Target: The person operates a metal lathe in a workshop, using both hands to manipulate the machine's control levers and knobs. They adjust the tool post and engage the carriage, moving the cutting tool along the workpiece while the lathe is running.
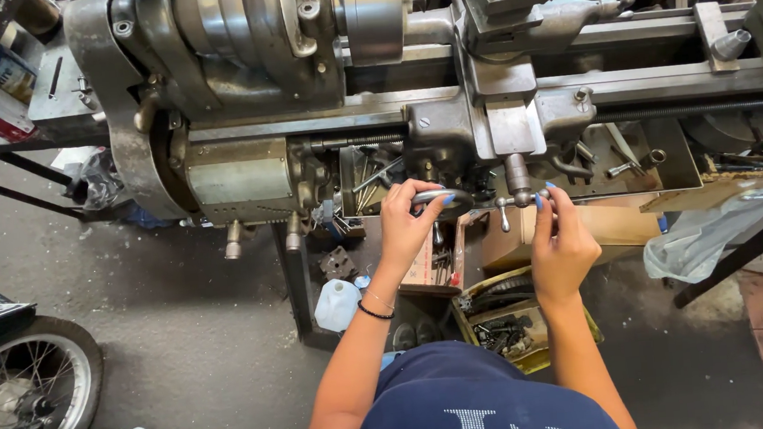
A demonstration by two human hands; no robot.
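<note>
Left hand point(405, 226) fingers wrapped round carriage handwheel point(442, 201) at lathe point(316, 74) apron front. Right hand point(561, 246) fingers pinching small cross-slide crank handle point(518, 199). Risk: grip slipping on oily metal, jerky feed. Metal tray point(681, 159) under bed holds loose tools; box point(504, 332) on floor holds dark metal parts.

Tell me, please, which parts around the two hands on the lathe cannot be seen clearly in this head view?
- Handwheel: the left hand covers most of its rim.
- Small crank handle: the right hand hides one end.
- Tools in the open box on the floor: too small and dark.
- Motorcycle wheel: cut by the left edge.
</note>
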